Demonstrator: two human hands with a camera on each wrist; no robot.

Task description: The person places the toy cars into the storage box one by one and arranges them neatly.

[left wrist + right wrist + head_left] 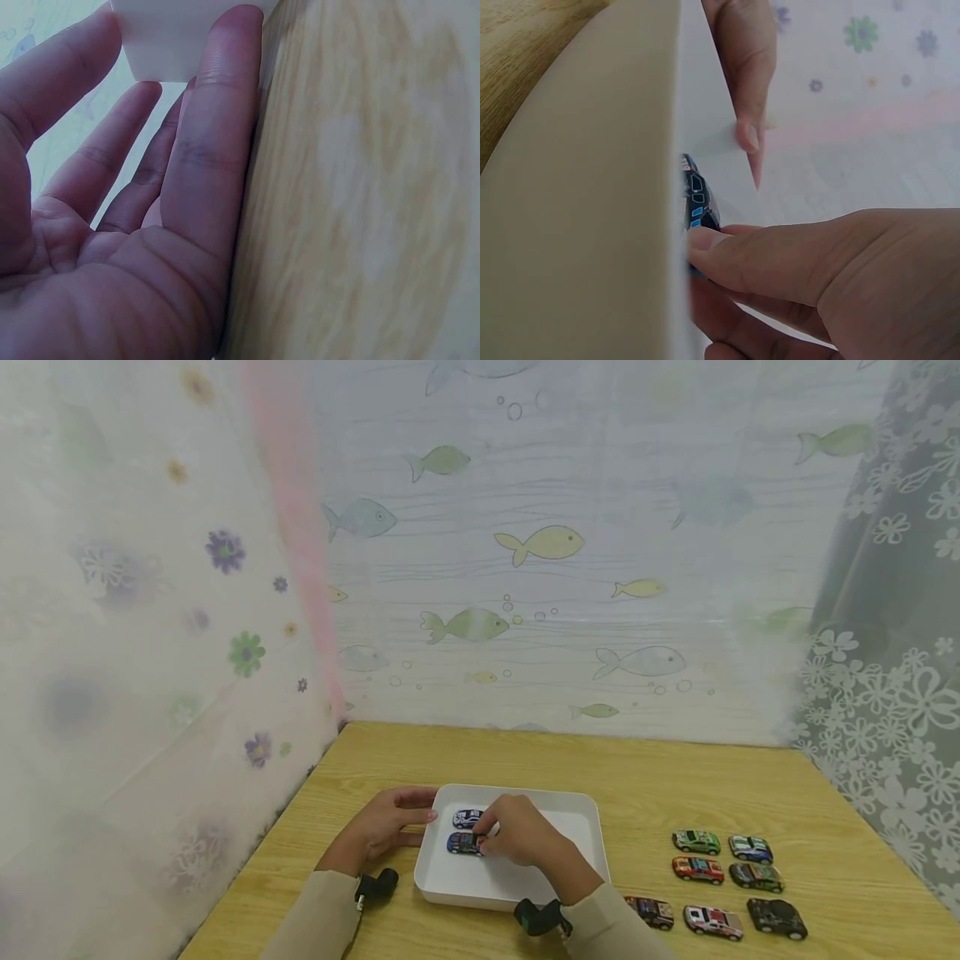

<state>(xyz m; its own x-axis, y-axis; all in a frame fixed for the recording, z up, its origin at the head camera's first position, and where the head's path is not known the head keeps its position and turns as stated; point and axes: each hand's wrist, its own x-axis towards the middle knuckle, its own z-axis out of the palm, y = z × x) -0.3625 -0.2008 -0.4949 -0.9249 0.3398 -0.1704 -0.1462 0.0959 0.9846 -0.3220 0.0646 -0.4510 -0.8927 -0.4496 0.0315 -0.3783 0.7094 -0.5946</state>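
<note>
A white tray (525,883) lies on the table with two toy cars in its left part. My right hand (525,833) reaches into it and pinches the rear end of a dark blue toy car (460,842) between thumb and fingers; the right wrist view also shows this car (697,196) at the thumb tip. Just beyond it stands a white and blue toy car (467,818), partly covered by the right hand. On the tray's left side, my left hand (382,828) touches the wall with extended fingers, its lowest finger (210,150) lying along the tabletop.
Right of the tray, several toy cars stand in loose rows, among them a green one (696,841), a red one (698,869) and a black one (777,917). A dark car (651,912) sits close to my right sleeve. Patterned curtains (555,677) border the wooden table (637,768).
</note>
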